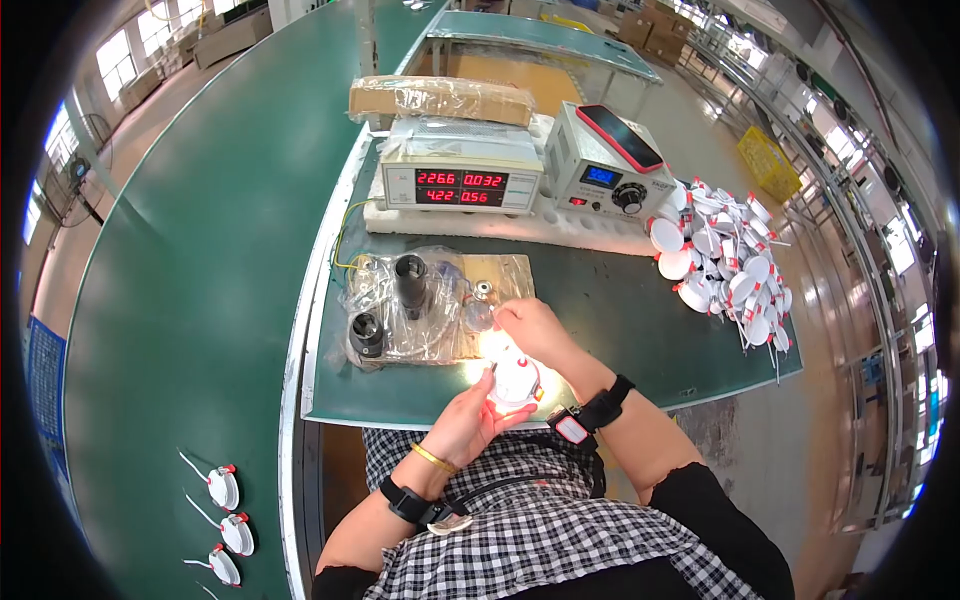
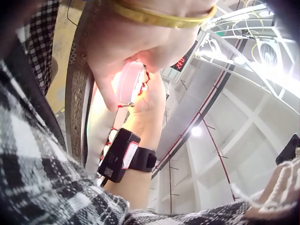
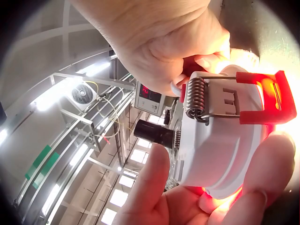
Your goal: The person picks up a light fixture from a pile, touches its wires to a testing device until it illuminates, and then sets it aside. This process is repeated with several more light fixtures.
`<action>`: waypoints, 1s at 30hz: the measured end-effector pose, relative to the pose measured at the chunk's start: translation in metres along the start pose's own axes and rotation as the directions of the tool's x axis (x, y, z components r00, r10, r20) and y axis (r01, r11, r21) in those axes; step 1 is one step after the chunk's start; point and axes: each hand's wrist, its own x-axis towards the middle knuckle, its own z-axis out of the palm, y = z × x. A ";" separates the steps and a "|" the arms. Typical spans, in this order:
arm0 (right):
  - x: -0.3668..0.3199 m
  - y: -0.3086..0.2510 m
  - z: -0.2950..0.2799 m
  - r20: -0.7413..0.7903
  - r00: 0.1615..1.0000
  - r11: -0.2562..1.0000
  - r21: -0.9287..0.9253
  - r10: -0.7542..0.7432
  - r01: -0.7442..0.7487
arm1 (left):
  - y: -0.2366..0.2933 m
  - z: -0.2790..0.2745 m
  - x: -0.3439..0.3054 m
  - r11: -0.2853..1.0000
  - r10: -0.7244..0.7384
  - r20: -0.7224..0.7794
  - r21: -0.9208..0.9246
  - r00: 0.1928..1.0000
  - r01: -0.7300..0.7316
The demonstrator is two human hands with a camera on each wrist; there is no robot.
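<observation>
A round white downlight [image 1: 516, 384], glowing brightly, is in my left hand [image 1: 466, 418], fingers and thumb around its rim. The right wrist view shows its white housing [image 3: 215, 145], a coiled spring [image 3: 197, 99] and a red clip end [image 3: 276, 96]. Beyond it my right hand [image 1: 540, 330] is curled over the near edge of the wooden board [image 1: 510, 270]. Its fingertips pinch the lamp's white cord [image 3: 176, 89], mostly hidden by the fingers. Seen from the left wrist, the lit face [image 2: 129, 84] sits under the left palm.
Two black sockets [image 1: 410, 285] stand on the plastic-covered board. Behind are a meter with red digits [image 1: 462, 187] and a grey power unit [image 1: 600, 175] bearing a phone [image 1: 620, 137]. A heap of downlights [image 1: 735, 265] lies right; several more [image 1: 238, 534] lie on the left green table [image 1: 200, 330].
</observation>
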 end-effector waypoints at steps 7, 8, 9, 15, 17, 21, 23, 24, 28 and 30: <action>-0.001 -0.005 -0.001 0.008 1.000 1.000 0.012 0.027 -0.027 | 0.001 0.001 -0.001 1.000 -0.006 -0.004 0.016 1.000 0.007; -0.001 -0.003 -0.001 0.006 1.000 1.000 0.025 0.007 -0.008 | 0.001 0.001 -0.001 1.000 -0.009 -0.006 0.023 1.000 0.009; 0.000 -0.001 0.000 0.002 1.000 0.999 0.038 -0.011 0.011 | 0.001 0.001 0.000 1.000 -0.015 -0.002 0.026 1.000 0.015; 0.011 0.024 0.015 -0.064 0.992 0.994 -0.013 -0.107 0.106 | -0.005 -0.002 0.000 0.988 0.022 -0.034 0.155 0.999 -0.017; 0.010 0.027 0.014 -0.037 0.991 0.988 -0.090 -0.126 0.122 | -0.003 0.009 -0.005 0.983 0.043 -0.056 0.178 0.997 -0.032; -0.014 -0.001 -0.017 -0.004 0.999 0.979 0.204 -0.031 0.032 | -0.004 0.002 -0.025 0.979 0.043 -0.101 0.204 0.994 -0.022; -0.017 0.013 -0.043 -0.119 0.992 0.970 0.237 -0.030 0.058 | 0.003 0.004 -0.055 0.981 0.100 -0.141 0.178 0.985 -0.074; -0.013 0.031 -0.057 -0.238 0.968 0.978 0.172 -0.074 0.117 | 0.009 -0.001 -0.073 0.982 0.133 -0.159 0.152 0.978 -0.109; 0.002 0.097 -0.134 -0.683 0.659 0.904 -0.428 -0.315 -0.011 | 0.033 -0.022 -0.147 0.876 0.477 -0.350 0.257 0.806 -0.407; 0.013 0.127 -0.169 -0.711 0.599 0.821 -0.551 -0.368 -0.150 | 0.035 -0.088 -0.180 0.719 0.695 -0.366 0.354 0.619 -0.598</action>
